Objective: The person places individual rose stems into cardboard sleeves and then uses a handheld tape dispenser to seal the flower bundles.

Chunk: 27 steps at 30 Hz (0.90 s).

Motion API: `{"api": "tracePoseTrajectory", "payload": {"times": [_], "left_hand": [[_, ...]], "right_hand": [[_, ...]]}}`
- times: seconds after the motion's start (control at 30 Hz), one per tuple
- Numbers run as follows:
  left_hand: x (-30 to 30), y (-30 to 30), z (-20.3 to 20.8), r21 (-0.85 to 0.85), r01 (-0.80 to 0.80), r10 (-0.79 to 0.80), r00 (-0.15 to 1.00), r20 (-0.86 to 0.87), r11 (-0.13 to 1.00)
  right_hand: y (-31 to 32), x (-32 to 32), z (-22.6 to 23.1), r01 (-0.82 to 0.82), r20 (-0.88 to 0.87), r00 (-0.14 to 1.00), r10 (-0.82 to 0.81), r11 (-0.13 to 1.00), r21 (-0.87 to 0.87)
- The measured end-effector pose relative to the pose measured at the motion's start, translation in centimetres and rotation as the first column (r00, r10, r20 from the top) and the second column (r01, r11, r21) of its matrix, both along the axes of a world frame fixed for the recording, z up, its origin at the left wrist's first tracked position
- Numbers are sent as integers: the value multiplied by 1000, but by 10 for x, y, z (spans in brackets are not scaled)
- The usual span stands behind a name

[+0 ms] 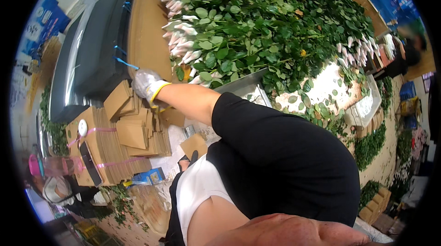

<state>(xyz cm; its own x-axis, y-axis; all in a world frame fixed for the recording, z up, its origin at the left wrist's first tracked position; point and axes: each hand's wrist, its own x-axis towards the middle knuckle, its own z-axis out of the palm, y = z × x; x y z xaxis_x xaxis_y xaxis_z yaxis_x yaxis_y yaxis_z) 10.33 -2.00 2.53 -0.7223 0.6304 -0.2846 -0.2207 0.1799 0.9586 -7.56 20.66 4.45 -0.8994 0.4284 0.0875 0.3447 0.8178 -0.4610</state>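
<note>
My right hand (148,84), in a whitish glove with a yellow cuff, reaches far to the left. It lies over the top edge of a pile of brown cardboard pieces (133,131). The end of a blue tie (126,63) meets the glove; whether my fingers hold it I cannot tell, as they are mostly hidden. A second yellow-and-white bit shows below my wrist, too covered to make out. My left hand is not visible. Just beyond the right hand lie rose stems with leaves (257,25), their heads in pale pink sleeves (186,43).
A tall dark grey box-like block (101,43) and a cardboard panel (149,30) stand at the left. Strapped cardboard bundles (98,147) carry a dark phone-like object (90,163) and a pink-lidded bottle (50,165). A metal-edged tray (243,80) and white bin (365,105) sit to the right.
</note>
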Motion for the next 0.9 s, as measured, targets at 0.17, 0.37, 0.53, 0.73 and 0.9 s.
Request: {"api": "tracePoseTrajectory", "payload": {"times": [0.17,0.37,0.53,0.73,0.9], "left_hand": [[8,-3,7,72,-52,54,998,-29,996],[9,3,45,316,-99,153,977,-149,943],[-5,57,93,648,172,40,954,-299,742],[0,150,27,359,551,-375,808,-455,753],[11,176,-134,-177,743,-715,506,-482,645]], "right_hand": [[43,17,84,-109,-134,984,115,993,47],[104,208,253,-278,-286,910,301,953,118],[72,339,245,-579,-208,814,542,732,-359],[55,354,163,-492,-47,778,626,562,-666],[142,382,108,-276,347,797,493,810,-518]]}}
